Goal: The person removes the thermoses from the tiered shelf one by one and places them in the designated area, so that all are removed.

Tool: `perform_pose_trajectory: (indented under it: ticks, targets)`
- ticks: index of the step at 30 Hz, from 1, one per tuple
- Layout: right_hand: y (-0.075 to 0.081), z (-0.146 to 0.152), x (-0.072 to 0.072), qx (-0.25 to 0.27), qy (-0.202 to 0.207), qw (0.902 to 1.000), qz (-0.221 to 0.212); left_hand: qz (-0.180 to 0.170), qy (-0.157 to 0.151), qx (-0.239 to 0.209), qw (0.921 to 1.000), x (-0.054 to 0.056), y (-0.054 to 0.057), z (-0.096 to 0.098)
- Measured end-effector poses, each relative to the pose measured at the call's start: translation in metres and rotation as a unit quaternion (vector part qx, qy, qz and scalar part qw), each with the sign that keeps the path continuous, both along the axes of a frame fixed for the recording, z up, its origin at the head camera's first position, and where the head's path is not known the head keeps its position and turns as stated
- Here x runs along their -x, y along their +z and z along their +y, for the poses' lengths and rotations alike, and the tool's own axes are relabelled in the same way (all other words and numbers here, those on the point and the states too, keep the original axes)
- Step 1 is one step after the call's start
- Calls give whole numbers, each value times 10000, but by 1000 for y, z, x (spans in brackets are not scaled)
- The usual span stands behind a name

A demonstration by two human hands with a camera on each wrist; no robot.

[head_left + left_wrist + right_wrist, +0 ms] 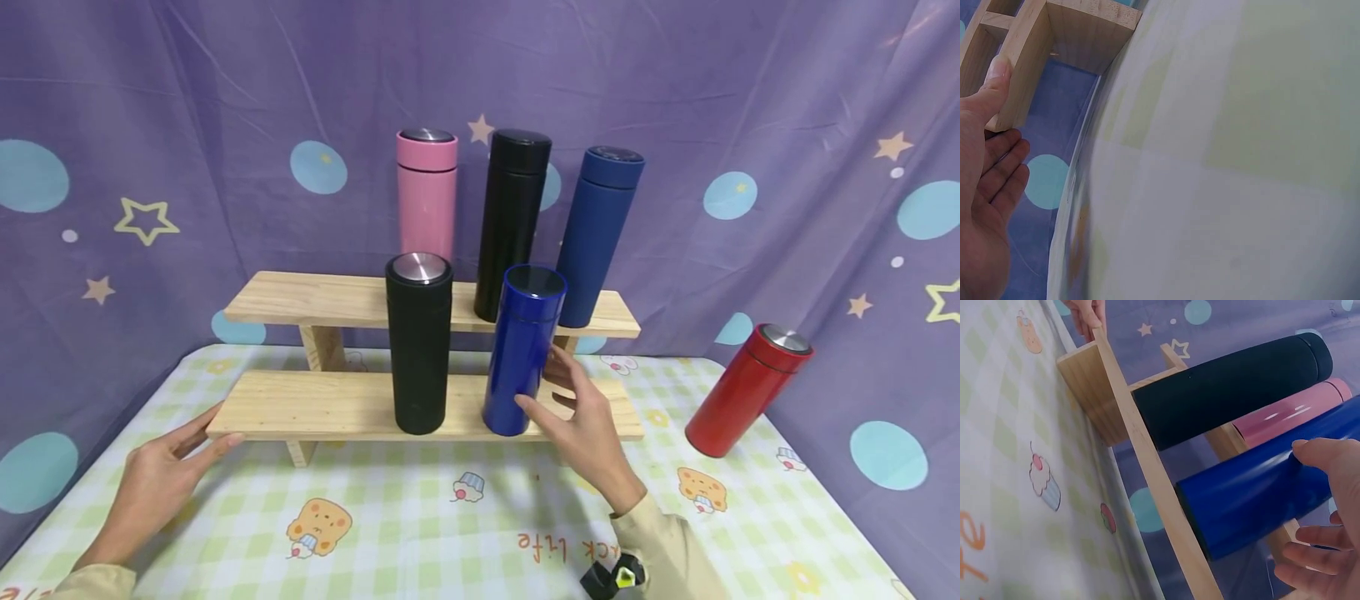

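Observation:
A two-tier wooden display stand point(315, 404) stands on the table. My left hand point(161, 475) holds the left end of its lower board, thumb at the front edge; in the left wrist view the fingers point(1010, 165) reach past the board's end. On the lower board, right of the middle, stands a glossy blue thermos bottle point(521, 354). My right hand point(581, 417) is around its lower right side, thumb on the front and fingertips partly hidden behind it. A matte black thermos point(420, 350) with a silver lid top stands upright to its left.
On the upper board stand a pink thermos point(426, 200), a tall black thermos point(513, 217) and a navy thermos point(603, 233). A red thermos point(742, 396) stands on the checked tablecloth point(390, 533) to the right. Behind the table hangs a purple curtain point(247, 108).

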State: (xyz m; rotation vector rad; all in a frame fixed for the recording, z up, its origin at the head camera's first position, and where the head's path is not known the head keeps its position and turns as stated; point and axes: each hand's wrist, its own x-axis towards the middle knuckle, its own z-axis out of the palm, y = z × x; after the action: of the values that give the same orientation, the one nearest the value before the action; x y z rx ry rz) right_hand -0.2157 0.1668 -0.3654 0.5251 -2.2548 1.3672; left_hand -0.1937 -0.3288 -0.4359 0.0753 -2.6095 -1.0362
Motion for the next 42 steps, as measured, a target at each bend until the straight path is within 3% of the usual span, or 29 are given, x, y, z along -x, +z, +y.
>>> perform_pose_trajectory:
  ticks: [18,24,42]
  targets:
    - [-15,38,-17,-393,-394,9978,355,-39,54,4,10000,0,-1,0]
    - [-18,55,-22,-427,-705,9959,365,56,31,-9,10000,0,0,1]
    - [-30,100,-33,-454,-1647,9843,448,-147,128,-38,9998,0,0,0]
